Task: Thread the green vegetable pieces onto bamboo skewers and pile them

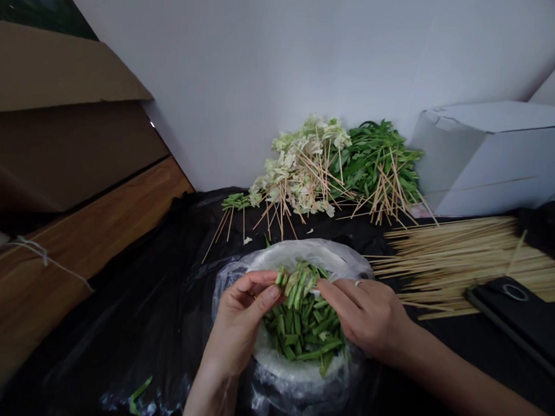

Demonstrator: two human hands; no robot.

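Over a bowl [260,352] lined with clear plastic, my two hands hold a short row of green bean pieces [298,288] side by side, like those on the skewers by the wall. My left hand [244,307] pinches the bean piece at the row's left end between thumb and fingers. Closed at the right end is my right hand [368,312], with a ring on one finger; the skewer itself is mostly hidden by the fingers and beans. Below them, many loose cut green beans [297,333] fill the bowl.
Against the wall lie skewered green beans [236,201], skewered pale cauliflower [297,165] and skewered leafy greens [380,158]. Bare bamboo skewers [459,259] spread at right beside a dark phone [521,314]. A white box [504,154] and a cardboard box [63,142] flank the black plastic sheet [123,305].
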